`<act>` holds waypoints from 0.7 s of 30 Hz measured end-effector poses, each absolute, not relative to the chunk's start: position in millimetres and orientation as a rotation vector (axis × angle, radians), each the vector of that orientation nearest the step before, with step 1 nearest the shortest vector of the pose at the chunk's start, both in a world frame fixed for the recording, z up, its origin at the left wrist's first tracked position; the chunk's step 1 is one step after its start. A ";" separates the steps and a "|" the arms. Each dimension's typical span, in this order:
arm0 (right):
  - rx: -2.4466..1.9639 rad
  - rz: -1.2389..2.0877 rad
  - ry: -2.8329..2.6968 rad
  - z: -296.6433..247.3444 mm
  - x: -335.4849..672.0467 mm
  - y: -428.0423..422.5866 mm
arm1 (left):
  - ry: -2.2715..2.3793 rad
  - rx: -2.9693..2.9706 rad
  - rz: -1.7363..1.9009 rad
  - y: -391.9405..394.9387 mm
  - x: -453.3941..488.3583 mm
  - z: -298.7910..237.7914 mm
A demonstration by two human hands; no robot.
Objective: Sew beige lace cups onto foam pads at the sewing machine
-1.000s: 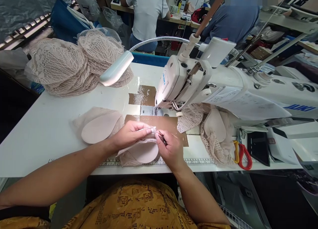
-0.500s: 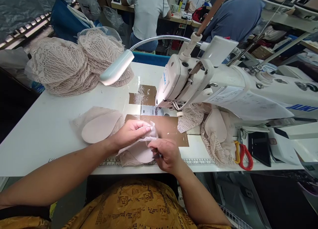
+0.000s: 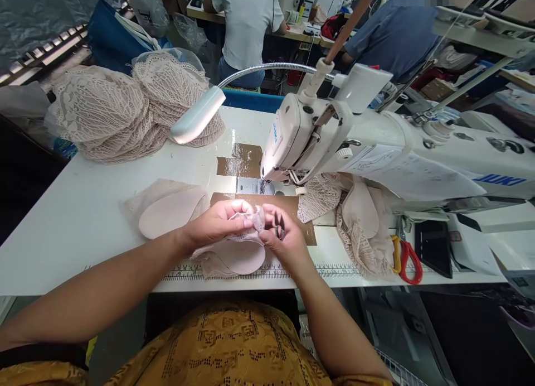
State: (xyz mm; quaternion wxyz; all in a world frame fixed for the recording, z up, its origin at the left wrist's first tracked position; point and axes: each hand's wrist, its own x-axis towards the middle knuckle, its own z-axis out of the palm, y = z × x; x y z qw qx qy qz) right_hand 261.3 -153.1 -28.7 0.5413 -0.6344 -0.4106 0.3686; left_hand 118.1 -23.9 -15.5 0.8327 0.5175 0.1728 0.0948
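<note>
My left hand [image 3: 217, 221] pinches the upper edge of a beige lace-covered cup piece [image 3: 234, 256] that lies at the near edge of the white sewing table [image 3: 83, 218]. My right hand [image 3: 282, 235] is closed against the same edge, with a small dark metal tool, perhaps thread snips [image 3: 279, 230], in its fingers. Both hands meet just in front of the needle area of the white sewing machine [image 3: 334, 146]. A second beige cup piece [image 3: 169, 210] lies flat to the left of my left hand.
A big heap of lace cups [image 3: 121, 110] sits at the back left. More sewn lace pieces [image 3: 355, 218] hang beside the machine, with red-and-yellow scissors [image 3: 407, 257] to their right. A gooseneck lamp [image 3: 196, 115] hangs over the table. Two people [image 3: 246, 23] work at benches behind.
My right hand dropped toward the table edge, then came back up to the cup's upper edge, palm turned so the small tool shows. My left hand kept its pinch.
</note>
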 end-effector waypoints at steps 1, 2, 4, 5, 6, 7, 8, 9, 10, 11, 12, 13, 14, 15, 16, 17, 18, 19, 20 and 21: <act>-1.514 0.916 -0.989 -28.3 260.1 -152.0 | 0.351 1.090 0.216 -24.2 118.3 -15.2; -1.541 0.916 -1.010 -27.7 258.8 -151.5 | 0.341 1.083 0.238 -24.2 118.3 -15.1; -1.623 0.831 -1.043 -26.7 256.4 -151.8 | 0.324 1.068 0.291 -23.0 118.0 -14.9; -1.656 0.780 -1.051 -26.4 255.6 -152.4 | 0.319 1.061 0.317 -21.8 117.5 -14.4; -1.679 0.742 -1.051 -26.3 255.0 -153.2 | 0.316 1.061 0.336 -20.4 116.8 -13.4; -1.691 0.718 -1.046 -26.4 254.8 -153.9 | 0.320 1.069 0.352 -18.8 116.0 -12.1; -1.699 0.705 -1.038 -26.8 254.7 -154.5 | 0.337 1.081 0.366 -17.3 115.2 -10.5; -1.706 0.699 -1.031 -27.2 254.8 -154.9 | 0.367 1.096 0.378 -15.7 114.3 -8.9; -1.713 0.695 -1.026 -27.7 254.9 -155.2 | 0.406 1.110 0.391 -14.3 113.5 -7.5; -1.719 0.694 -1.023 -28.2 255.0 -155.3 | 0.446 1.120 0.406 -13.0 112.9 -6.5; -1.725 0.694 -1.024 -28.5 255.1 -155.4 | 0.481 1.126 0.425 -11.8 112.3 -6.0; -1.730 0.697 -1.028 -28.8 255.1 -155.5 | 0.502 1.134 0.451 -10.8 111.9 -6.0; -1.732 0.698 -1.032 -29.0 255.2 -155.5 | 0.507 1.155 0.479 -10.1 111.6 -6.4; -1.734 0.696 -1.036 -29.0 255.2 -155.5 | 0.501 1.187 0.505 -9.8 111.4 -7.2; -1.735 0.691 -1.040 -28.9 255.2 -155.6 | 0.486 1.232 0.522 -9.9 111.2 -8.0; -1.735 0.686 -1.049 -28.6 255.2 -155.6 | 0.464 1.291 0.524 -10.5 111.1 -8.8; -1.734 0.678 -1.061 -28.1 255.0 -155.7 | 0.438 1.368 0.511 -11.7 111.0 -9.3; -1.730 0.670 -1.075 -27.5 254.8 -155.8 | 0.407 1.458 0.486 -13.4 110.9 -9.5; -1.728 0.660 -1.088 -26.6 254.5 -155.9 | 0.375 1.552 0.453 -15.5 110.8 -9.4; -1.728 0.652 -1.101 -25.6 254.1 -155.9 | 0.343 1.643 0.410 -17.9 110.7 -9.0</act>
